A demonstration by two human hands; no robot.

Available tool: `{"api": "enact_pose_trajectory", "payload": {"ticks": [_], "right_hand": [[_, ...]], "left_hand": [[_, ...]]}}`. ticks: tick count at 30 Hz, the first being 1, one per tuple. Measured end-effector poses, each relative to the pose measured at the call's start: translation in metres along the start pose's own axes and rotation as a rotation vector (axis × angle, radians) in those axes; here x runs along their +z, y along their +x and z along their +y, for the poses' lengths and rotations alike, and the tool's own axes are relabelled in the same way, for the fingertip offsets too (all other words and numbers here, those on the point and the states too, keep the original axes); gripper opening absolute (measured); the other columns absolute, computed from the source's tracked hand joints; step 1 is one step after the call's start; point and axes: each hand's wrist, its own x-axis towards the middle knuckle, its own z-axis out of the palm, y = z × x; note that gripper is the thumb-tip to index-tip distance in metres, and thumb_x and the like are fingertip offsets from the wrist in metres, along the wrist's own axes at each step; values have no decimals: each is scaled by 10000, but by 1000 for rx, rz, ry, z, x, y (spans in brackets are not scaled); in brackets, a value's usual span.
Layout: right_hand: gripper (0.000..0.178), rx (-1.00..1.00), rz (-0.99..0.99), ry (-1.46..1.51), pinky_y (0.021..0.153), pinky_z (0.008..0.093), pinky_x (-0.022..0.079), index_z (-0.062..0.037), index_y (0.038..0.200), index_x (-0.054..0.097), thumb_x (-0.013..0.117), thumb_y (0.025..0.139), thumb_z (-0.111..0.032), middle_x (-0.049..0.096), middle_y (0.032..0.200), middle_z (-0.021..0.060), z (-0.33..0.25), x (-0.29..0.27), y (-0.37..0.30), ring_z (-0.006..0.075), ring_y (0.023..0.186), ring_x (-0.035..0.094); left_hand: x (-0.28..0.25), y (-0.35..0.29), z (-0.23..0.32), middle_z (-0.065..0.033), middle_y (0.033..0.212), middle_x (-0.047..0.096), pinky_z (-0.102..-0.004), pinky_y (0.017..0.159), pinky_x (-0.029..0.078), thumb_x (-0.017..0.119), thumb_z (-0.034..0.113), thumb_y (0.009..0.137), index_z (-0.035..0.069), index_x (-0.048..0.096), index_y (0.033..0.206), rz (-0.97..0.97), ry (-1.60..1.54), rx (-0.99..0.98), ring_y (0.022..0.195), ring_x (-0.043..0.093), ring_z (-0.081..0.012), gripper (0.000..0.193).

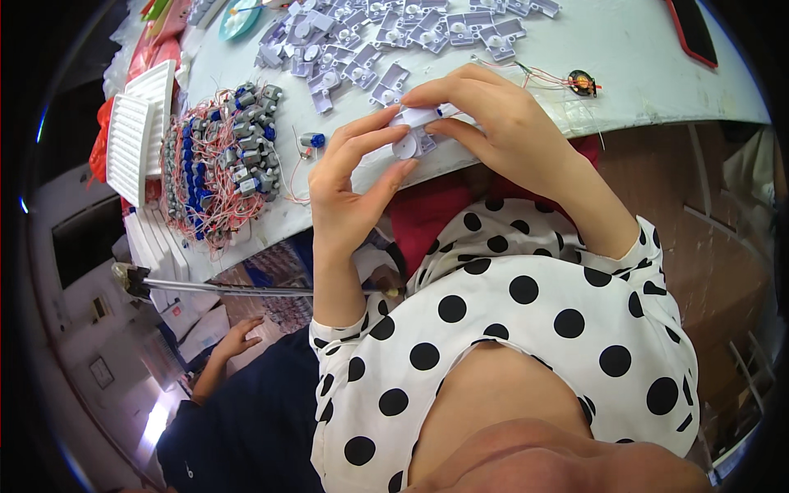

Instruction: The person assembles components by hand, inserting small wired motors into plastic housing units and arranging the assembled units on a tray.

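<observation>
Between my two hands, just over the table's near edge, is a small white plastic housing [417, 117] with a round disc on its lower part. My left hand [355, 160] grips it from the left, fingertips on top and thumb below. From the right, my right hand [493, 115] pinches it between thumb and fingers. A bit of blue shows at the housing's right end, by my right fingertips; thin red wires run out beyond that hand to a small round black part [582, 83] with a copper-coloured middle. A single grey and blue motor [312, 140] lies left of my left hand.
Many similar plastic housings [427, 33] spread across the table's far side. On the left, wired motors [222, 156] lie heaped beside white ribbed trays [131, 140]. A red-edged black phone-like slab [692, 33] lies at far right. Another person's hand [240, 337] shows at lower left.
</observation>
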Motion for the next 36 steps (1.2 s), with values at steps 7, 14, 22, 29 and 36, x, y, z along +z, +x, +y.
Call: {"api": "enact_pose_trajectory", "payload": {"ticks": [7, 14, 22, 29, 36], "right_hand": [[310, -116, 93, -327, 923, 389, 526, -62, 1095, 687, 719, 786, -57, 699, 1049, 54, 7, -7, -2, 266, 1106, 612], [245, -39, 4, -365, 948, 411, 509, -87, 1006, 696, 776, 775, -72, 683, 1036, 54, 12, -11, -18, 285, 1156, 601], [138, -70, 48, -328, 908, 392, 517, -64, 899, 690, 702, 765, -98, 641, 890, 13, 11, -12, -18, 239, 1037, 605], [115, -73, 80, -320, 905, 384, 521, -64, 885, 684, 669, 782, -114, 639, 888, 13, 13, -12, -21, 222, 1042, 602], [137, -70, 52, -304, 909, 373, 521, -52, 880, 667, 652, 758, -111, 625, 888, 19, 12, -14, -20, 211, 1035, 594]], "left_hand": [[14, -22, -6, -224, 1276, 666, -380, 1042, 473, 790, -47, 806, -40, 694, 1146, 236, -147, -126, 1187, 640, -276, 354], [28, -27, -5, -281, 1300, 633, -393, 1074, 469, 687, 21, 930, -98, 627, 1194, 378, -297, -205, 1201, 639, -294, 296], [30, -28, -1, -279, 1291, 633, -388, 1078, 476, 650, 14, 959, -104, 603, 1212, 341, -308, -230, 1181, 650, -296, 284], [37, -29, 1, -325, 1337, 592, -425, 1073, 478, 717, -22, 896, -91, 632, 1155, 328, -166, -227, 1259, 605, -333, 282], [39, -33, -1, -328, 1396, 543, -454, 1113, 443, 692, -113, 871, -87, 621, 1180, 298, -110, -225, 1326, 546, -356, 318]]}}
